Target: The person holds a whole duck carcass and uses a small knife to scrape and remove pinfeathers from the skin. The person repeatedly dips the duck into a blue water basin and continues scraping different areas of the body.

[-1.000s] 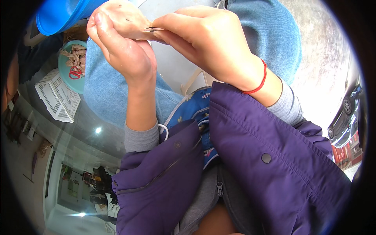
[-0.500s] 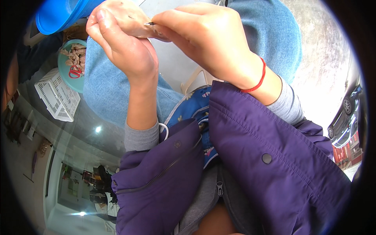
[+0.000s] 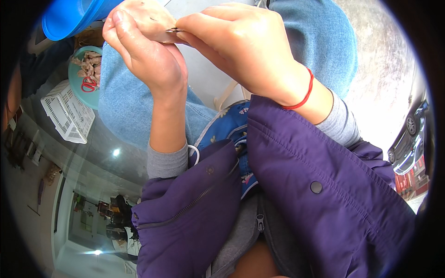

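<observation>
left hand (image 3: pixel 148 60) clasps pale meat (image 3: pixel 147 19); right hand (image 3: pixel 245 51) pinches metal tool (image 3: pixel 172 30); blue tub (image 3: pixel 66 21), teal basin (image 3: pixel 91 98) nearby

left grip (image 3: pixel 150 60): curled, thumb (image 3: pixel 124 27) extended | right grip (image 3: pixel 245 48): pinched, beside left | forearms (image 3: pixel 169 123) extended forward

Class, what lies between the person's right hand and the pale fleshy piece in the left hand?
In the head view, the tip of a small dark tool shows between the right hand and the pale fleshy piece.
</observation>
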`<state>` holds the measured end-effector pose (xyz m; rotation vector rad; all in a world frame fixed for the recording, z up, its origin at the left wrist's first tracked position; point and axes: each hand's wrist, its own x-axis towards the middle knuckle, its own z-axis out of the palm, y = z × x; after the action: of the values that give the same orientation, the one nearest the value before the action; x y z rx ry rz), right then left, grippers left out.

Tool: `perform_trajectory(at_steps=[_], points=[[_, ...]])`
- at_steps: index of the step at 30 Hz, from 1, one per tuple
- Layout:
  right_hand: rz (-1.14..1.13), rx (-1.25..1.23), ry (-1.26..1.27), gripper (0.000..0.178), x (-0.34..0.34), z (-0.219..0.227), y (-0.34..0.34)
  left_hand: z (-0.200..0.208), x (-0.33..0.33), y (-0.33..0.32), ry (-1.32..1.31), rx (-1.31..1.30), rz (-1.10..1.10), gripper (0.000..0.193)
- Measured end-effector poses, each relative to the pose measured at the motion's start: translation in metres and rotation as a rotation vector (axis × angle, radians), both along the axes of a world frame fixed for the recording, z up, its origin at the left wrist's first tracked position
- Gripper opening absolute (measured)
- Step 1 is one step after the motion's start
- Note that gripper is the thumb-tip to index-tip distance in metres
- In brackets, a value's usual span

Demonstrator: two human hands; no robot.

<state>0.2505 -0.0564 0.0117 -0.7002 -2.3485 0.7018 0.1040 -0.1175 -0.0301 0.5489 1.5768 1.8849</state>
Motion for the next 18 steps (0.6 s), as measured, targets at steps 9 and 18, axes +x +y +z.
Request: perform_trajectory(at_steps=[9, 18], points=[[-0.029, -0.103, 0.004, 0.005, 0.004, -0.001, 0.006, -0.005, -0.011, -0.002, -0.198, 0.058, -0.016, 0.035], [-0.015, -0.161, -0.041, 0.01, -0.001, -0.005, 0.009, -0.016, -0.025, -0.008, -0.48, 0.204, -0.155, 0.042]])
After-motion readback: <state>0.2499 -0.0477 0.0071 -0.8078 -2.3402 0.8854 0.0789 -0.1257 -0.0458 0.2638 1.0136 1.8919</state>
